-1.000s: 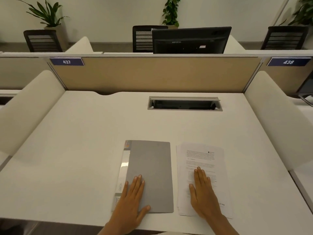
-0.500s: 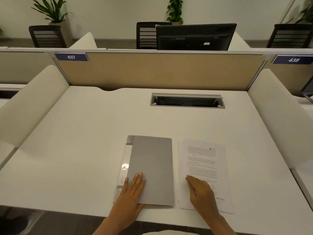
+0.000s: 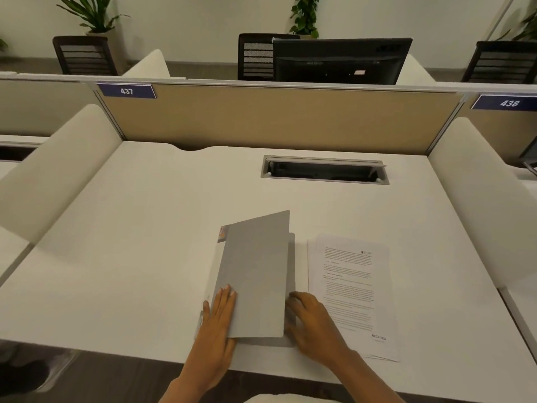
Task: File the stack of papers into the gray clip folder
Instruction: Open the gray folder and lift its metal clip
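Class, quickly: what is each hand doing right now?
Left hand: open, flat on the gray clip folder near its spine.
Right hand: lifting the folder's front cover; exact grip cannot be told.

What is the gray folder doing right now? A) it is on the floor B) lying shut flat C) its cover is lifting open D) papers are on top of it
C: the gray folder has its front cover raised off the back cover, at the right hand.

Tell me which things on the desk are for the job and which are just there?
For the job:
gray clip folder, cover half lifted
stack of papers, beside it
left hand and right hand, at the folder

Just there:
desk
cable slot
monitor
chairs
plants
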### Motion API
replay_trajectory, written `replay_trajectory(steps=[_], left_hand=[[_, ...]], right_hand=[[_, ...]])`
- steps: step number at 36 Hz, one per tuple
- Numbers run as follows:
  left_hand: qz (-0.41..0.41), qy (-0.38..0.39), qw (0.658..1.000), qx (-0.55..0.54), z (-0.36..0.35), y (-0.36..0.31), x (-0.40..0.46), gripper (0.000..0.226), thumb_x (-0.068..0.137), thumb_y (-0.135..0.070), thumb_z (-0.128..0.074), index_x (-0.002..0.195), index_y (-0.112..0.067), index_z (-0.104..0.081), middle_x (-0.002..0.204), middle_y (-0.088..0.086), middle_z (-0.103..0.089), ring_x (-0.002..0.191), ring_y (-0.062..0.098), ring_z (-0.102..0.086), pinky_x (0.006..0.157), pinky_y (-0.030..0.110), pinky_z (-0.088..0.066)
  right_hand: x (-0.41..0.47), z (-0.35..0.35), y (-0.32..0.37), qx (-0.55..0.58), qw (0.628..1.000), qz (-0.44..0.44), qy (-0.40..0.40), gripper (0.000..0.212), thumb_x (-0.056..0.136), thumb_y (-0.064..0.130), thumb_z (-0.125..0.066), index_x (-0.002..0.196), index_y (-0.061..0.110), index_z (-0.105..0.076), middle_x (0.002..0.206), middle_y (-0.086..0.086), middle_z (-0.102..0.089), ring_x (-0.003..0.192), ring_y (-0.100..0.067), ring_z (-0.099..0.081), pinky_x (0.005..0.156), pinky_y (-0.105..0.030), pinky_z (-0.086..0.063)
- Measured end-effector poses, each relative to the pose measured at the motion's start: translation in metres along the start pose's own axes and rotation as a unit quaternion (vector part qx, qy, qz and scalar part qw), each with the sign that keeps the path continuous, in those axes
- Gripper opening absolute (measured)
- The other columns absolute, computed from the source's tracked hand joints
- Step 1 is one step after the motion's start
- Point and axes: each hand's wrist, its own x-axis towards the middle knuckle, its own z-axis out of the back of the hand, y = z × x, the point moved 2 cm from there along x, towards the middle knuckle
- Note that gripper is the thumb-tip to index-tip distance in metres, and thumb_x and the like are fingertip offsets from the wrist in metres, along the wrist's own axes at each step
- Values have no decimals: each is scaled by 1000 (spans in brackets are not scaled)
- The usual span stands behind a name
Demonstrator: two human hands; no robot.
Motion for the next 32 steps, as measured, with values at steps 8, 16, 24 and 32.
replay_trajectory(steps=[8,16,24,32], left_hand=[[48,-60,990,-120,12,5,-5,80,110,-22,-48,167,-38,6,175,-21,5,161,0,9,131,48,3],[106,-121,963,-216,42,-11,-10,89,100,-32,-61,165,-45,-2,172,-23,-15,161,8,-17,122,45,-29],[101,-233,936,-244,81,-10,-15,65,106,-41,-55,164,-43,-26,170,-25,-25,153,5,-36,104,34,-56],[158,-335,878,-304,108,3,-21,82,99,-23,-63,164,-46,-18,149,-41,-42,127,-17,-53,89,4,-52]], right_hand=[[7,-6,13,-29,998,8,54,60,96,53,-59,150,31,-45,160,10,-37,140,-17,-48,111,-21,-29],[11,1,22,-55,995,-12,85,60,97,47,-63,151,27,-47,164,5,-37,144,-20,-45,115,-26,-31],[15,4,27,-70,992,-22,103,64,95,43,-68,152,22,-48,164,1,-37,142,-22,-48,115,-28,-37],[18,2,31,-72,990,-44,115,68,95,40,-70,155,24,-42,166,2,-31,145,-21,-44,118,-28,-36]])
